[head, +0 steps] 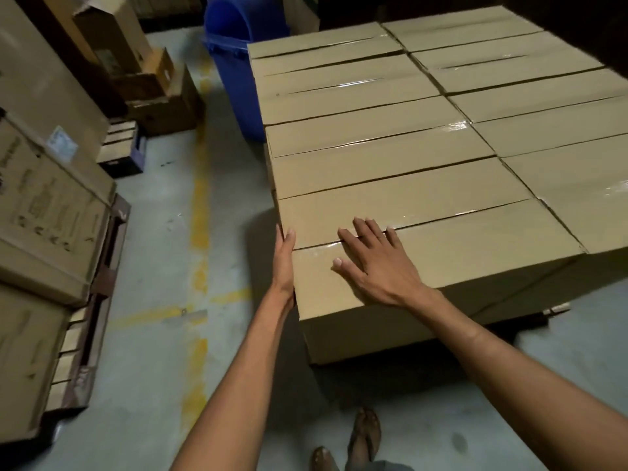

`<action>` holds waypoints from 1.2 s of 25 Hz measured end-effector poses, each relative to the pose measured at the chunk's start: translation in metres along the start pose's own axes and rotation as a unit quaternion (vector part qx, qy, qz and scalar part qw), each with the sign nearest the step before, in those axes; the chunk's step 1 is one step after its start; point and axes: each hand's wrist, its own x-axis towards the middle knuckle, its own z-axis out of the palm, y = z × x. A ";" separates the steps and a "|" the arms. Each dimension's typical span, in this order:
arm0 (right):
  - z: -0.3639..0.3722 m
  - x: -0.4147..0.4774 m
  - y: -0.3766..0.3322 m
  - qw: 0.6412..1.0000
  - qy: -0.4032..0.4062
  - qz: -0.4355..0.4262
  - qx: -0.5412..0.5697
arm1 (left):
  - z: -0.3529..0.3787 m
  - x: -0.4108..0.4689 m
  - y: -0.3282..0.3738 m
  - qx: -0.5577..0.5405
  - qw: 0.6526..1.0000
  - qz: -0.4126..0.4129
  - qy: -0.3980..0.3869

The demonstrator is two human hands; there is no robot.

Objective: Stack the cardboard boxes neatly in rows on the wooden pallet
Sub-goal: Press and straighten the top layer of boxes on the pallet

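Head view: The cardboard boxes [390, 144] lie in two rows, side by side and touching, forming one level layer. The nearest box [458, 260] occupies the front left corner of this layer. The left hand [284, 258] lies flat against the left end face of that box, fingers straight, gripping nothing. The right hand [373, 263] rests palm-down on the top of the same box, fingers spread and straight, fingertips across a taped seam. The wooden pallet [557, 308] shows only as a small corner beneath the layer, at the right. A blue bin [238, 62] stands just beside the far left corner. Printed cartons [44, 212] sit at the left, across a yellow floor line [200, 198].
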 end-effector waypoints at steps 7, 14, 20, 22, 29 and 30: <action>0.004 -0.070 0.033 0.991 0.100 0.085 -0.002 | 0.040 -0.048 0.026 0.399 0.893 0.160 0.138; -0.042 -0.109 0.120 0.978 0.171 0.065 0.103 | 0.186 -0.074 -0.019 0.605 0.759 0.191 -0.149; -0.100 -0.153 0.323 0.978 0.117 0.169 0.033 | 0.312 -0.069 -0.060 0.714 0.623 0.232 -0.221; -0.106 -0.147 0.380 0.990 0.018 0.131 -0.050 | 0.350 -0.060 -0.074 0.739 0.587 0.258 -0.208; -0.093 -0.131 0.431 0.988 0.041 0.029 -0.144 | 0.379 -0.040 -0.084 0.771 0.551 0.261 -0.184; -0.095 -0.129 0.434 0.989 0.041 0.022 -0.143 | 0.379 -0.040 -0.082 0.768 0.556 0.259 -0.187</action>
